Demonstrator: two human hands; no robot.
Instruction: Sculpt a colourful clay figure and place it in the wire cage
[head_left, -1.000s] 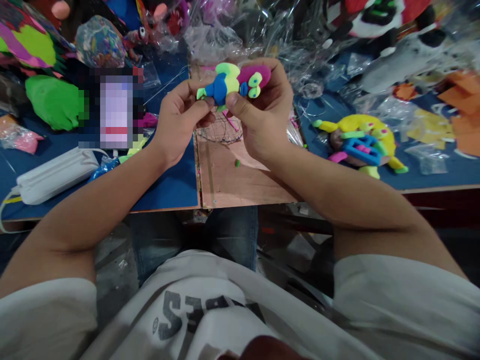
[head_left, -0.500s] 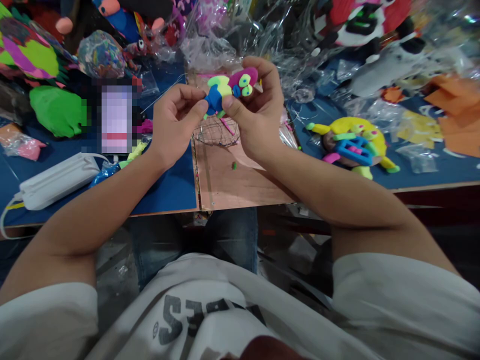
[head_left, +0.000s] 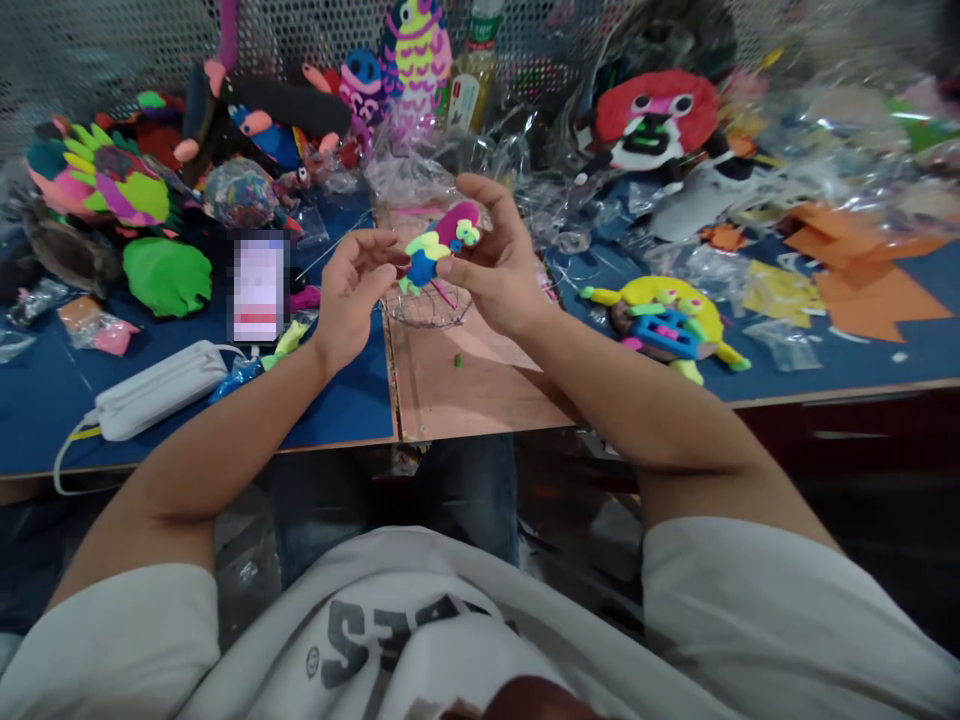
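A small modelling-clay figure (head_left: 424, 262) is held above the wooden board, with a blue and pale yellow-green body, a magenta top and bulging yellow-green eyes. My right hand (head_left: 499, 265) pinches it, thumb in front and fingers behind. Just left of the blue end is my left hand (head_left: 358, 290), its thumb and curled fingers apart; whether a fingertip still touches the clay I cannot tell. Below the figure, a ring of thin wire mesh (head_left: 427, 308) rests on the board (head_left: 495, 400). A tiny green bit (head_left: 458, 361) lies nearer the front edge.
To the right sits a yellow and blue clay figure (head_left: 667, 325) beside orange sheets (head_left: 870, 280). On the left are a lit phone (head_left: 256, 290), a white power bank-like block (head_left: 161, 390) and a green clay lump (head_left: 168, 276). Clear plastic wrap (head_left: 412, 175) and more clay figures crowd the back.
The view has tilted up, showing more of the back of the table. My left fingers have parted from their pinch on the blue end; my right hand keeps holding the figure.
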